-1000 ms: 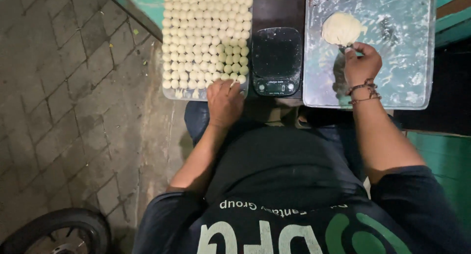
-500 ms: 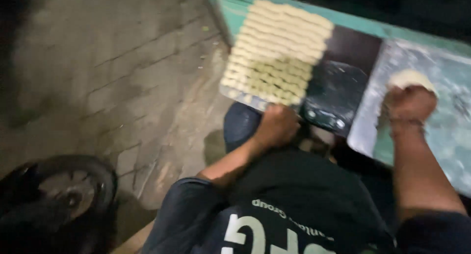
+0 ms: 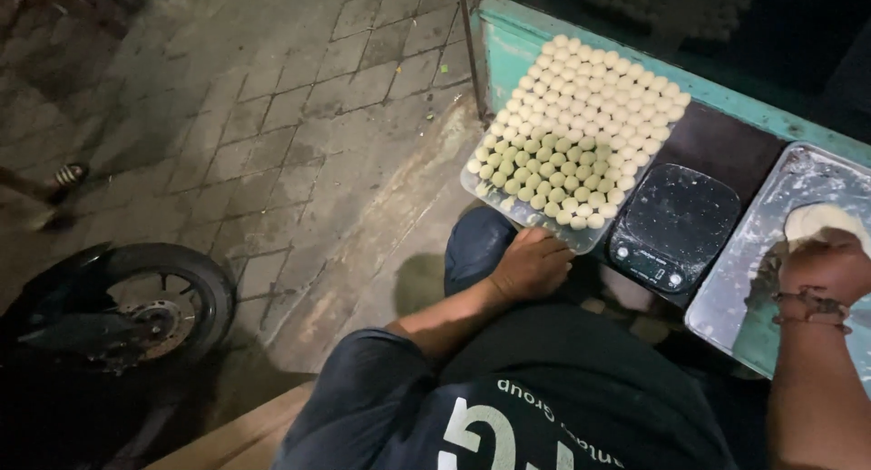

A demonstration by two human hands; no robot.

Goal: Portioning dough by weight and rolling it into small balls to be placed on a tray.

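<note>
My left hand [image 3: 533,263] rests curled at the near edge of a clear tray [image 3: 495,200] packed with several rows of small pale dough balls [image 3: 581,134]; nothing shows in its grip. My right hand [image 3: 827,263], with a beaded bracelet at the wrist, lies on a pale lump of dough [image 3: 821,220] on a floured metal tray [image 3: 737,293]. Whether the fingers grip the dough is hidden. Between the two trays sits a black digital scale [image 3: 676,225].
A teal-edged bench [image 3: 517,48] carries the trays. To the left lies a brick-paved ground [image 3: 272,116], with a motorbike wheel [image 3: 136,311] at the lower left. My dark-shirted torso and knees fill the bottom of the view.
The view has swung left and tilted, so the paving and wheel now show. My left hand stays at the dough-ball tray's edge; my right hand has closed over the dough lump.
</note>
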